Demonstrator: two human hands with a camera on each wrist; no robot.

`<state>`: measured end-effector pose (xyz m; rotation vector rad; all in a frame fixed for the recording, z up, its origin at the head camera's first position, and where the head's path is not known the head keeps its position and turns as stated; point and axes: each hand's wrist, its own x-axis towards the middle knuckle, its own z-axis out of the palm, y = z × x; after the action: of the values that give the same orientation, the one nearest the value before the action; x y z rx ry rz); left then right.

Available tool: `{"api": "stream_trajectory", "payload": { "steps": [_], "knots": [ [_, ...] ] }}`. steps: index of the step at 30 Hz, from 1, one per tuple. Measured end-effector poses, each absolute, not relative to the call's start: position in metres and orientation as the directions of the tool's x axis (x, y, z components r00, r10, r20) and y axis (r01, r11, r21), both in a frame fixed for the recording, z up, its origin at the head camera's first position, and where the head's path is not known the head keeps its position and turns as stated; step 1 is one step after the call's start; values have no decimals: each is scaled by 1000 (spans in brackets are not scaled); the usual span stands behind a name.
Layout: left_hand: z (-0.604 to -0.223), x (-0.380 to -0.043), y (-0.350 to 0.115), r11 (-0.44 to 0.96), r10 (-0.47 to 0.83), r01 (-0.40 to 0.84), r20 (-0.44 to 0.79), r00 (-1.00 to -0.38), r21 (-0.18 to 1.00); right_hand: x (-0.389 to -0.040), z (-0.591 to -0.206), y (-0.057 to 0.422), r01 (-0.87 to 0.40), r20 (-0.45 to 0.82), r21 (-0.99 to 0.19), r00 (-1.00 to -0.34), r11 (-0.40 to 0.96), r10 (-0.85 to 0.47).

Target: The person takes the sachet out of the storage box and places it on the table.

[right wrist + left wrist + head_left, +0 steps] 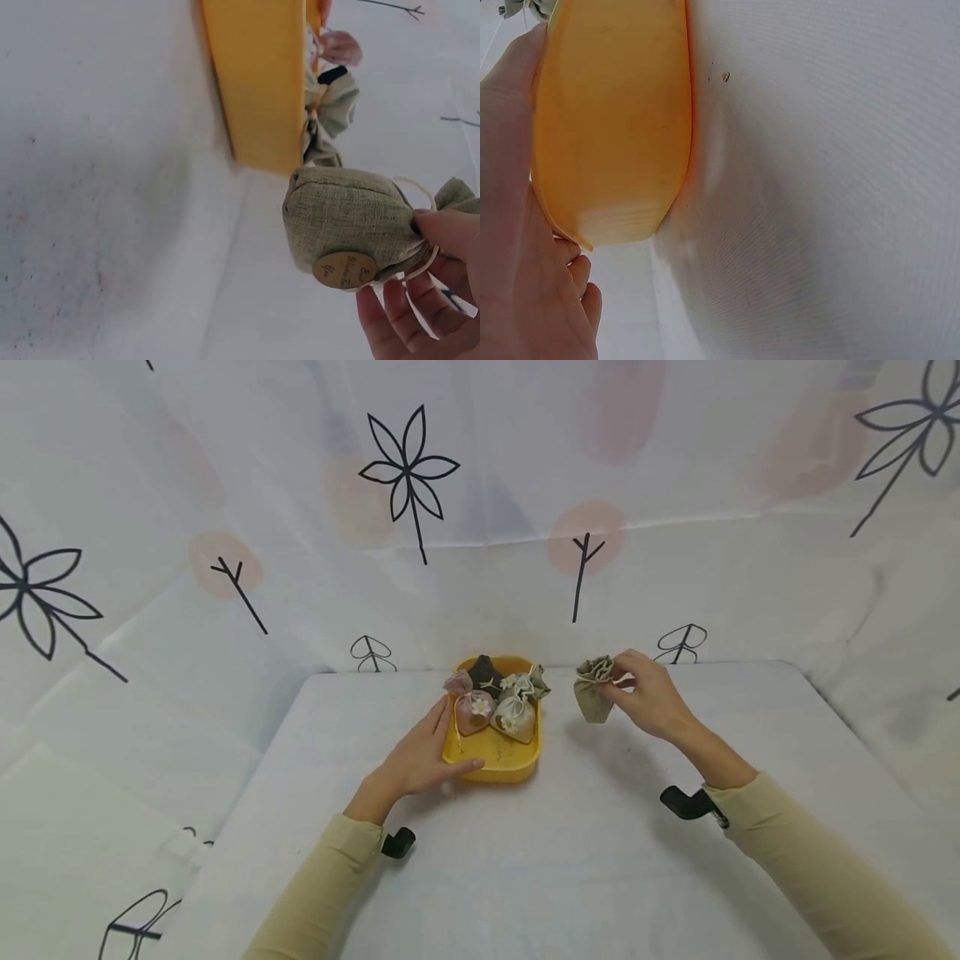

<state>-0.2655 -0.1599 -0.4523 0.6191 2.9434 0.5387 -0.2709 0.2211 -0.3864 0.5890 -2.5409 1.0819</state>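
Note:
My right hand [651, 693] pinches a small olive-green drawstring pouch [594, 693] by its gathered neck, lifted to the right of a yellow plastic tub [491, 767]. In the right wrist view the linen pouch [349, 217] shows a round brown tag and a pale cord. My left hand [420, 756] rests against the tub's left side, fingers straight along it and thumb across the front rim. Inside the tub's back part sit several pouches: a pink pouch [472, 714] with a white flower, a cream pouch [516, 717], a dark pouch [483, 672] and a green one partly hidden.
The tub stands near the back of a table covered in white cloth [480, 877]. A white curtain [480, 585] with drawn flowers hangs behind and at the sides. Black wrist mounts [686, 803] stick out by both sleeves.

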Motion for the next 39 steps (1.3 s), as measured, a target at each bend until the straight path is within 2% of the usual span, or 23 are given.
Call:
{"api": "stream_trajectory", "payload": {
  "steps": [16,39],
  "knots": [
    [-451,-263,-161,849,407,386,18,-913,361,-282,-395,255,-412,398,-618,-898,670,-186],
    [-454,-265,-161,851,415,395,17,-909,347,-294,-433,298,-340,373,-606,-920,719,-121]
  ]
}}
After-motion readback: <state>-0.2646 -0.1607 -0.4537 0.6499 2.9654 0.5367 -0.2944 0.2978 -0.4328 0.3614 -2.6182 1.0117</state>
